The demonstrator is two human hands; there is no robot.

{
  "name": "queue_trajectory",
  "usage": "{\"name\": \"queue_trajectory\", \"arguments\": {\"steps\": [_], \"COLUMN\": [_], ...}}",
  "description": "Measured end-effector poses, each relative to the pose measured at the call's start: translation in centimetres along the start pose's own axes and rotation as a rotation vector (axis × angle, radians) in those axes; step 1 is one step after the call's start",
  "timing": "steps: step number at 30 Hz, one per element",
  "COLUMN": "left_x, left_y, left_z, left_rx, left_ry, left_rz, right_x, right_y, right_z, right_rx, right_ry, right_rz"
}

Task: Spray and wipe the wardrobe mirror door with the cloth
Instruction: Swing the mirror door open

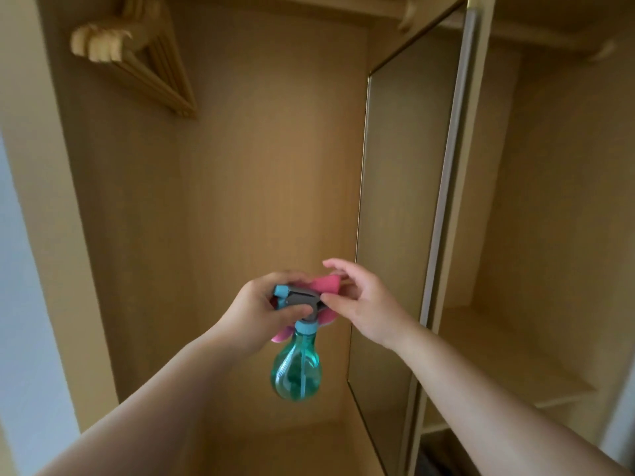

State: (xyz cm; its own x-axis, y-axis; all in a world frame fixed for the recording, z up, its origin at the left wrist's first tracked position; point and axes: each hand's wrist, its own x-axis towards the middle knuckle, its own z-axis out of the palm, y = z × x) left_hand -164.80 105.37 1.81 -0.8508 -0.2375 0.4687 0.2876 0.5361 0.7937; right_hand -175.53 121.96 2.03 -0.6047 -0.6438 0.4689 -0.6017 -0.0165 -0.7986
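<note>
A teal spray bottle [297,369] with a grey and blue trigger head hangs in mid-air in front of the open wardrobe. My left hand [261,310] grips its head, together with a pink cloth [324,283] bunched behind the head. My right hand [360,300] pinches the pink cloth at the right side of the spray head. The mirror door [405,214] stands open just right of both hands, seen at a steep angle, gold-framed.
Several wooden hangers [137,60] hang at the top left inside the wardrobe. A rail runs across the top. Right of the door, another compartment has a shelf [508,355]. The wardrobe floor [292,448] lies below the bottle.
</note>
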Motion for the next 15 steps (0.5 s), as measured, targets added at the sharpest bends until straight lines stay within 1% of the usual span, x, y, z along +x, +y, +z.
{"name": "queue_trajectory", "arguments": {"steps": [2,4,5,6,9,11,13,15], "left_x": [0.3,0.6,0.7,1.0,1.6,1.8,1.9,2.0], "left_y": [0.3,0.8,1.1,1.5,2.4,2.7,2.9,3.1], "left_z": [0.2,0.3,0.4,0.4,0.7,0.9,0.9,0.9], "left_rx": [0.018,0.045,0.06,0.072,0.112,0.143,0.157,0.15], "left_ry": [0.032,0.058,0.067,0.075,0.094,0.099,0.099,0.11], "left_rz": [-0.003,-0.004,-0.002,0.0,0.014,0.031,0.041,0.049], "right_x": [-0.2,-0.1,0.1,0.2,0.6,1.3,2.1,3.0], "right_y": [0.0,0.3,0.5,0.8,1.7,2.2,2.9,3.4], "right_z": [-0.4,-1.5,-2.4,-3.5,-7.4,-9.7,-11.1,-11.8], "right_rx": [0.027,-0.036,-0.136,-0.256,-0.53,-0.637,-0.693,-0.7], "right_ry": [-0.006,0.035,0.103,0.207,0.569,0.72,0.761,0.731], "right_rz": [-0.012,-0.039,-0.059,-0.082,-0.135,-0.085,0.0,0.091]}}
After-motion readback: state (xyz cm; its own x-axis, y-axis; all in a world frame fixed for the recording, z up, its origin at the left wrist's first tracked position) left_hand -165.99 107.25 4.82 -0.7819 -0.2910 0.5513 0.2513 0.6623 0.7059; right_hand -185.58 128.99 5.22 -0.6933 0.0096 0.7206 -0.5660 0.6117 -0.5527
